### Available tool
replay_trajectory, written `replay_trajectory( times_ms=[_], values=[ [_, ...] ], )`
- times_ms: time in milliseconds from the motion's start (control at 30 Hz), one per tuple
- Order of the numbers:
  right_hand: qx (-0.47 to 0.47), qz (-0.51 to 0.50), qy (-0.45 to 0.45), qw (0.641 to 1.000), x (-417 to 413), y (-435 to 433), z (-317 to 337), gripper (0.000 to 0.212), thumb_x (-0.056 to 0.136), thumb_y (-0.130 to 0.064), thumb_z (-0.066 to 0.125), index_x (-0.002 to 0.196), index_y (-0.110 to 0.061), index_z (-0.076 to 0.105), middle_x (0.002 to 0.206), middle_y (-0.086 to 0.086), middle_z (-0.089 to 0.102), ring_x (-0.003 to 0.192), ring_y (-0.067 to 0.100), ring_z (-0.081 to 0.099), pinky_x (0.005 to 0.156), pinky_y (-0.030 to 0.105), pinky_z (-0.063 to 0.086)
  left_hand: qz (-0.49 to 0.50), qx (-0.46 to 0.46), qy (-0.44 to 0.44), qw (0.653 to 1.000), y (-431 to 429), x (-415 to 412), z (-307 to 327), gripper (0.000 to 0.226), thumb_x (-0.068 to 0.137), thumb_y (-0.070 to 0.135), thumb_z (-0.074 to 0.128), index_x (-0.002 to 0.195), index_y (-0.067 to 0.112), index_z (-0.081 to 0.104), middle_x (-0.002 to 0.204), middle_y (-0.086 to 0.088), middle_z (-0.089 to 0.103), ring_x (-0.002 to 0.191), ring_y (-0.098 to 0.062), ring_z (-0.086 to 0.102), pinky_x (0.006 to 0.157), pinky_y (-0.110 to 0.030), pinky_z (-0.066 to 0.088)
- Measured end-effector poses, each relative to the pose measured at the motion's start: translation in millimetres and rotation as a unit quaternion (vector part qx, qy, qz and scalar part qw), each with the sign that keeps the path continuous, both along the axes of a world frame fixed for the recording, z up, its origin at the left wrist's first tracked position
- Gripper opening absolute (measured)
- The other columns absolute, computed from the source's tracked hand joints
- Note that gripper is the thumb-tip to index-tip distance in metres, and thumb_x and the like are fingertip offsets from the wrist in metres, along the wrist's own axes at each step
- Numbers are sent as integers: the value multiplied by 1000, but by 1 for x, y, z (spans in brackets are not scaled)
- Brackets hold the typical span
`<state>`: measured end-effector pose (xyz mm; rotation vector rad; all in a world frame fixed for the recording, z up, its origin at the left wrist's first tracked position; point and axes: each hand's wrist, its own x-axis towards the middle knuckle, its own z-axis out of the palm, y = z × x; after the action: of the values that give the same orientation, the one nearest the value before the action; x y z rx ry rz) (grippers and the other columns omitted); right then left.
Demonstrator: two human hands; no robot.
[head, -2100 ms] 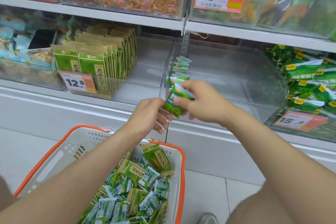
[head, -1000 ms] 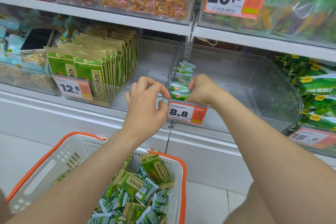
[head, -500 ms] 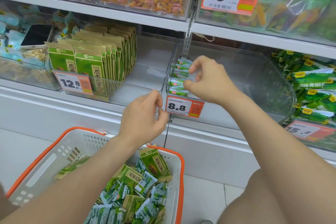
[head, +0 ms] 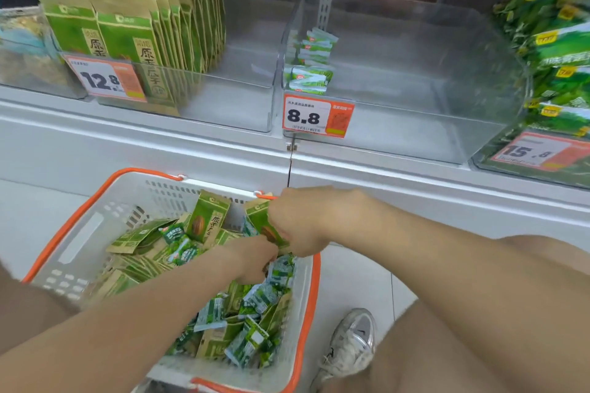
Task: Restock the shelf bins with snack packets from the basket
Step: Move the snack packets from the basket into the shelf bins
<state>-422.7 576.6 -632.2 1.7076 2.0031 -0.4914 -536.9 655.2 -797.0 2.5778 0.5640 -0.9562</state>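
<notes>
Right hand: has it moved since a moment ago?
Yes. The right hand has dropped from the clear bin behind the 8.8 price tag down into the basket.

We see the white shelf (head: 95, 128) run from 9 to 3 o'clock. Three clear bins stand on it side by side: the first bin (head: 249, 99) at 11 o'clock, the second bin (head: 415, 131) at 1, and the third bin (head: 510, 169) at 3. On the tiled floor (head: 351, 277) a basket (head: 83, 242) sits at 7 o'clock and a shoe (head: 351, 341) at 5.
</notes>
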Motion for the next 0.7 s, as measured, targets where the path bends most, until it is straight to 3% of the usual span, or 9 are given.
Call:
replay_trajectory(
  times_ms=[67, 167, 267, 333, 400, 500, 600, 700],
  values=[
    [-5, 7, 0, 1000, 2, 2, -3, 28, 90, -11, 58, 65, -14, 45, 68, 3, 49, 66, 22, 47, 49, 30, 38, -13, -27, 57, 998, -2, -4, -15, 37, 104, 32, 57, 133, 10, 56, 130, -9, 58, 108, -29, 61, 92, -44, 52],
    [-22, 0, 7, 1000, 5, 5, -3, 25, 89, -14, 54, 66, -14, 45, 66, 4, 48, 64, 24, 45, 55, 33, 40, -13, -30, 72, 997, -7, -6, -29, 44, 105, 35, 58, 139, 9, 51, 133, -12, 58, 112, -31, 61, 87, -41, 51],
    [-19, -17, 21, 999, 8, 8, -4, 26, 89, -15, 53, 64, -14, 44, 64, 5, 46, 63, 24, 43, 56, 34, 38, 12, -26, 44, 999, -11, -6, -38, 28, 103, 30, 64, 119, 6, 63, 125, -15, 64, 105, -29, 64, 93, -43, 55],
    [-6, -23, 33, 999, 9, 10, -5, 29, 89, -12, 53, 62, -13, 43, 62, 4, 42, 62, 24, 40, 55, 35, 35, 30, -44, 37, 998, -9, -4, -38, 26, 102, 30, 66, 106, 4, 70, 113, -19, 70, 95, -32, 66, 82, -37, 53],
    [-5, -24, 34, 999, 8, 12, -6, 29, 90, -12, 53, 64, -13, 43, 63, 4, 44, 61, 24, 40, 54, 35, 35, 70, -80, 16, 994, -6, -2, -29, 23, 100, 31, 66, 93, 9, 69, 101, -19, 72, 84, -31, 64, 70, -31, 47],
    [-23, -26, 28, 999, 9, 14, -7, 21, 94, -14, 52, 73, -13, 51, 71, 6, 53, 64, 25, 47, 57, 35, 39, 154, -135, -45, 978, 6, 2, -5, 17, 88, 30, 67, 85, 14, 64, 88, -13, 69, 78, -26, 68, 74, -33, 56],
    [-36, -32, 28, 998, 14, 15, 4, 14, 96, -19, 54, 102, -13, 65, 96, 8, 66, 86, 30, 66, 61, 32, 43, 303, -257, -131, 908, 15, 8, 33, 21, 90, 23, 70, 98, 4, 65, 99, -14, 68, 91, -32, 74, 74, -38, 65],
    [-1, -40, 36, 999, 26, 13, 22, 26, 97, -19, 58, 122, -13, 59, 106, 7, 64, 99, 30, 64, 64, 33, 48, 405, -341, -229, 817, 20, 15, 75, 22, 97, 14, 65, 117, 4, 68, 114, -20, 68, 79, -24, 72, 74, -39, 65]
  ],
)
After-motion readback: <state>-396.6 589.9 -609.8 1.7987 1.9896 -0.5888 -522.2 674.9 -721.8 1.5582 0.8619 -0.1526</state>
